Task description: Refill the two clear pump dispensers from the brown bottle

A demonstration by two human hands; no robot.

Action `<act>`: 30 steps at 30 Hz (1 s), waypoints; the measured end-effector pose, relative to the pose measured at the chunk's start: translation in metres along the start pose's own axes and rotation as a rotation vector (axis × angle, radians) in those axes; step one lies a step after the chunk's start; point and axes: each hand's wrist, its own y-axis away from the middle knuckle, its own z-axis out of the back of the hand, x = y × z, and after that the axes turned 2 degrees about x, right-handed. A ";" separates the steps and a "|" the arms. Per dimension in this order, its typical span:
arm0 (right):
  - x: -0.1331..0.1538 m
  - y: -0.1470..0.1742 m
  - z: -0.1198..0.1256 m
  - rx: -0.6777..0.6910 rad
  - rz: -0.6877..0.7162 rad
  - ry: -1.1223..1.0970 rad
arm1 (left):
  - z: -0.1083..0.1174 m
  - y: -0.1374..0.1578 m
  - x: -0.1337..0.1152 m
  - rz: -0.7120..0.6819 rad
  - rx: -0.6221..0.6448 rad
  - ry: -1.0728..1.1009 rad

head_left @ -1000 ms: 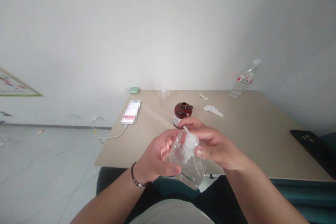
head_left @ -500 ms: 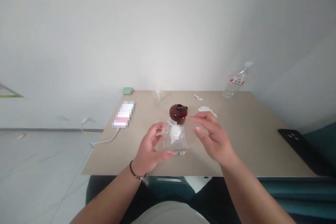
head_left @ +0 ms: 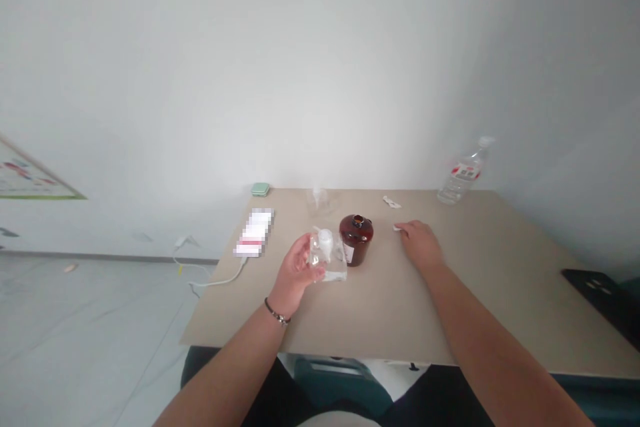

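Left hand (head_left: 295, 272) is gripping the clear pump bottle (head_left: 331, 260) by its side, just left of the brown bottle (head_left: 357, 235); right hand (head_left: 421, 248), well apart, is touching white tissue (head_left: 397, 228) on the table (head_left: 500, 293), can't tell if pinching

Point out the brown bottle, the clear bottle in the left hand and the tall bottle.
Brown bottle (head_left: 357, 238), head view: on its side, below the neck.
Clear bottle (head_left: 333, 261), head view: on its body, below the top.
Tall bottle (head_left: 464, 172), head view: on its label.
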 end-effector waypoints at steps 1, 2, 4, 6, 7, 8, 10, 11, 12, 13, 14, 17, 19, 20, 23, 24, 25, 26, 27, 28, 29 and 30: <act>0.007 0.006 0.006 -0.020 -0.021 -0.003 | 0.000 0.003 -0.001 0.000 0.010 -0.008; 0.018 0.015 0.012 -0.057 -0.038 -0.019 | 0.000 0.006 -0.001 0.004 0.016 -0.015; 0.047 0.040 0.024 -0.201 -0.053 -0.111 | -0.002 0.014 -0.001 0.020 0.013 -0.027; 0.084 0.072 0.031 -0.272 0.052 -0.254 | -0.006 0.021 0.000 0.023 0.001 -0.023; 0.102 0.087 0.032 -0.251 0.173 -0.301 | -0.009 0.025 0.000 0.015 0.004 -0.021; 0.119 0.100 0.032 -0.214 0.301 -0.339 | -0.013 0.029 0.000 0.001 0.012 -0.024; 0.144 0.120 0.030 -0.156 0.431 -0.400 | -0.020 0.037 -0.002 -0.036 0.030 -0.047; 0.152 0.126 0.029 -0.127 0.450 -0.423 | -0.022 0.041 -0.004 -0.047 0.040 -0.067; 0.156 0.130 0.029 -0.095 0.451 -0.446 | -0.024 0.045 -0.007 -0.054 0.049 -0.090; 0.157 0.132 0.030 -0.061 0.446 -0.471 | -0.025 0.049 -0.011 -0.056 0.060 -0.109; 0.155 0.134 0.032 -0.020 0.447 -0.496 | -0.026 0.053 -0.014 -0.051 0.074 -0.122; 0.148 0.137 0.041 0.084 0.508 -0.590 | -0.024 0.062 -0.025 -0.019 0.127 -0.096; 0.146 0.137 0.047 0.116 0.567 -0.660 | -0.023 0.065 -0.029 0.030 0.179 -0.020; 0.146 0.136 0.049 0.136 0.585 -0.696 | -0.024 0.066 -0.030 0.061 0.216 0.027; 0.148 0.131 0.055 0.250 0.582 -0.808 | -0.030 0.069 -0.029 0.142 0.318 0.176; 0.149 0.129 0.057 0.300 0.582 -0.844 | -0.033 0.069 -0.028 0.158 0.336 0.225; 0.149 0.127 0.059 0.341 0.590 -0.882 | -0.037 0.070 -0.027 0.172 0.344 0.269; 0.149 0.125 0.061 0.373 0.604 -0.920 | -0.040 0.071 -0.026 0.191 0.347 0.306; 0.149 0.123 0.063 0.402 0.620 -0.953 | -0.043 0.072 -0.026 0.214 0.349 0.339; 0.149 0.121 0.065 0.429 0.637 -0.982 | -0.046 0.073 -0.026 0.237 0.354 0.370; 0.149 0.119 0.067 0.455 0.652 -1.004 | -0.048 0.073 -0.026 0.261 0.361 0.398; 0.149 0.118 0.069 0.488 0.663 -1.014 | -0.050 0.073 -0.026 0.283 0.363 0.427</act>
